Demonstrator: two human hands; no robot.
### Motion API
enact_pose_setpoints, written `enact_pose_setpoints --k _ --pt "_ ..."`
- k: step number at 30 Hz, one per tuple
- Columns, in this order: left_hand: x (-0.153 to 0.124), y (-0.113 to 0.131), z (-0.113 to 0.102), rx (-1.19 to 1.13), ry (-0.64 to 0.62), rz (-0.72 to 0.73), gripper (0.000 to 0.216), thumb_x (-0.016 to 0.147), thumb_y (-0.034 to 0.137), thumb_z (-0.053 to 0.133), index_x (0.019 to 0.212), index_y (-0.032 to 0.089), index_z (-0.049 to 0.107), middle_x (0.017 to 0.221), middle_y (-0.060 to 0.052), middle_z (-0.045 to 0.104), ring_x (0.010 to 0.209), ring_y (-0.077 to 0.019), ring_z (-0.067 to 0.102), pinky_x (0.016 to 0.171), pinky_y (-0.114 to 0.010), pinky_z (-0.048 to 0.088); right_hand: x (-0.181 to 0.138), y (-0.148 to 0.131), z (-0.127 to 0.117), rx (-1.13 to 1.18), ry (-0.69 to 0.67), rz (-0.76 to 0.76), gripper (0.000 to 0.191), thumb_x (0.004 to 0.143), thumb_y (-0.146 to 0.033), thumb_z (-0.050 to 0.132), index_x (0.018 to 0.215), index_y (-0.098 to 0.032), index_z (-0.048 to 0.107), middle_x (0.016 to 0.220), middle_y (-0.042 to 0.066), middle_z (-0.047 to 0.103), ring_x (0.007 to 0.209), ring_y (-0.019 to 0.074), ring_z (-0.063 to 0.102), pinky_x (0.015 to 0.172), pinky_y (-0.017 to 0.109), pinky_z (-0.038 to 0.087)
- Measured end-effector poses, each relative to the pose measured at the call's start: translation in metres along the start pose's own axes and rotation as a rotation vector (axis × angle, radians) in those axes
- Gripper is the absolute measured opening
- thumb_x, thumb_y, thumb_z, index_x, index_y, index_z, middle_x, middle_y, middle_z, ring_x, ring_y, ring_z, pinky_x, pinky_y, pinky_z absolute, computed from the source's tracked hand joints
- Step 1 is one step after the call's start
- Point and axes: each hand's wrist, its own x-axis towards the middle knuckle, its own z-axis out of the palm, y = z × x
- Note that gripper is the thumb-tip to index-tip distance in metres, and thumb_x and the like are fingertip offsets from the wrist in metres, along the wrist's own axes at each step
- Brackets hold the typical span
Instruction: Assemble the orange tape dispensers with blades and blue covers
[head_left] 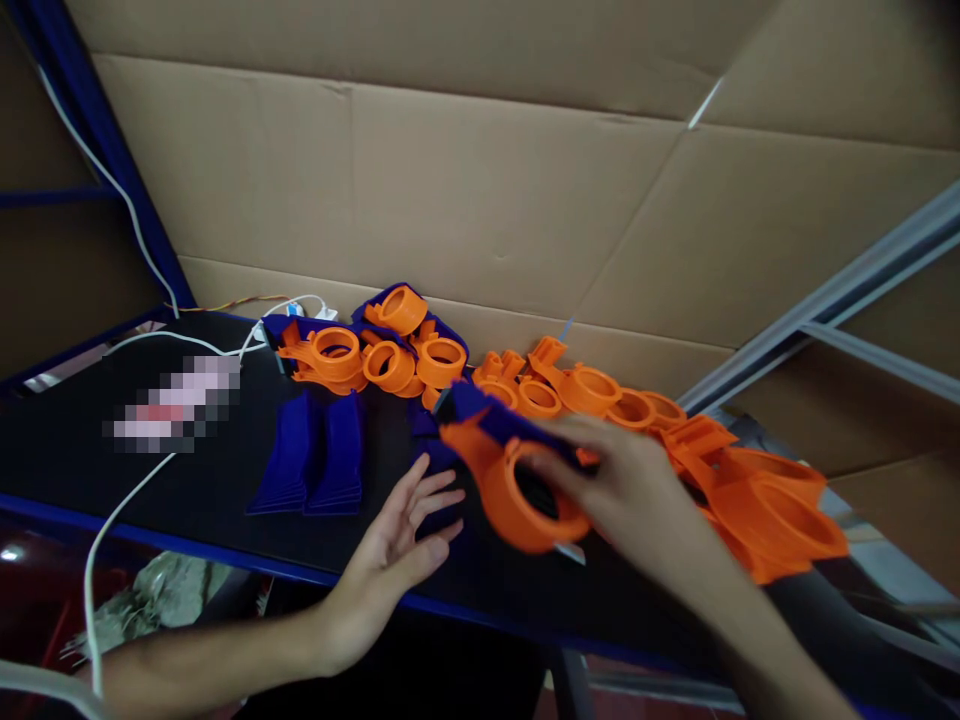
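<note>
My right hand point(622, 480) grips a tape dispenser point(491, 485), an orange plastic frame with a round ring and a dark blue plate along its top. It is held above the table's front half. To its left, my left hand point(405, 530) is open, fingers spread, palm toward the dispenser and apart from it. Beyond the left hand stand two stacks of curved dark blue plastic plates point(289, 455). More blue pieces point(431, 450) lie partly hidden behind my left fingers and the held dispenser.
Finished-looking orange-and-blue dispensers point(386, 365) are piled at the back. Orange frames point(772, 500) heap along the right. A white cable point(124, 500) crosses the black table point(217, 490) at left, near a blurred-out patch point(180, 400). Cardboard point(480, 190) walls the back.
</note>
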Motion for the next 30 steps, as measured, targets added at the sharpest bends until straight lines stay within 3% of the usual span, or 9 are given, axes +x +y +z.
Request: enact_pose_setpoints --k 2,4,8,11,13,17,21,25,30 --pt "0.001 -0.003 -0.004 0.028 -0.025 -0.049 0.06 0.089 0.024 0.068 0.145 0.035 0.05 0.148 -0.009 0.052 0.136 -0.0313 0.047 0.115 -0.055 0.036 0.042 0.02 -0.01 -0.218 0.072 0.152 0.032 0.089 -0.04 0.067 0.114 -0.023 0.077 0.107 0.01 0.077 0.096 0.0289 0.072 0.085 0.037 0.054" --pt "0.001 -0.005 -0.007 0.066 -0.063 -0.089 0.053 0.089 0.024 0.067 0.141 0.032 0.055 0.145 -0.01 0.055 0.133 -0.032 0.05 0.113 -0.056 0.038 0.086 0.038 -0.011 -0.357 0.003 0.317 0.038 0.088 -0.04 0.068 0.117 -0.018 0.077 0.105 0.014 0.078 0.1 0.0331 0.07 0.083 0.036 0.051" --pt "0.001 -0.002 -0.005 0.159 -0.13 -0.108 0.037 0.093 0.026 0.063 0.13 0.026 0.064 0.136 -0.012 0.061 0.129 -0.032 0.053 0.11 -0.055 0.043 0.153 0.065 0.014 -0.338 -0.058 0.378 0.048 0.083 -0.042 0.074 0.116 -0.008 0.075 0.097 0.018 0.078 0.089 0.0279 0.072 0.075 0.03 0.051" --pt "-0.002 0.001 -0.002 0.225 -0.162 -0.084 0.031 0.095 0.027 0.06 0.125 0.025 0.066 0.134 -0.012 0.062 0.129 -0.0311 0.054 0.11 -0.052 0.043 0.175 0.072 0.037 -0.325 -0.089 0.375 0.059 0.074 -0.045 0.081 0.115 -0.004 0.074 0.1 0.022 0.077 0.091 0.028 0.072 0.076 0.029 0.052" --pt "-0.004 0.0 -0.002 0.267 -0.184 -0.072 0.029 0.095 0.026 0.06 0.124 0.024 0.066 0.135 -0.012 0.061 0.13 -0.0305 0.053 0.11 -0.05 0.044 0.178 0.074 0.046 -0.314 -0.096 0.348 0.062 0.075 -0.045 0.081 0.121 -0.004 0.071 0.109 0.023 0.075 0.096 0.0272 0.072 0.079 0.028 0.052" --pt "-0.005 -0.002 -0.004 0.307 -0.217 -0.076 0.027 0.096 0.027 0.058 0.122 0.024 0.066 0.135 -0.012 0.061 0.128 -0.029 0.055 0.109 -0.048 0.044 0.164 0.077 0.04 -0.326 -0.079 0.292 0.056 0.092 -0.039 0.063 0.136 -0.006 0.059 0.128 0.02 0.068 0.108 0.0223 0.068 0.087 0.025 0.049" --pt "-0.002 -0.003 -0.004 0.303 -0.195 -0.078 0.024 0.096 0.029 0.059 0.117 0.022 0.068 0.128 -0.013 0.064 0.121 -0.0277 0.059 0.105 -0.046 0.047 0.13 0.072 0.025 -0.401 -0.118 0.283 0.038 0.098 -0.035 0.049 0.118 -0.009 0.069 0.113 0.019 0.073 0.102 0.0251 0.069 0.085 0.03 0.048" --pt "-0.001 -0.001 -0.002 0.34 -0.178 -0.099 0.024 0.094 0.032 0.061 0.113 0.021 0.07 0.122 -0.012 0.067 0.113 -0.0269 0.062 0.104 -0.046 0.048 0.096 0.062 0.033 -0.419 -0.301 0.184 0.024 0.09 -0.042 0.064 0.093 -0.02 0.074 0.094 0.01 0.075 0.091 0.0235 0.069 0.077 0.029 0.046" --pt "-0.001 -0.001 -0.003 0.342 -0.195 -0.121 0.023 0.095 0.032 0.06 0.112 0.02 0.07 0.121 -0.012 0.067 0.114 -0.0258 0.062 0.104 -0.044 0.048 0.086 0.064 0.053 -0.405 -0.419 0.091 0.009 0.08 -0.023 0.074 0.089 -0.02 0.073 0.09 0.006 0.075 0.085 0.0202 0.069 0.073 0.025 0.044"
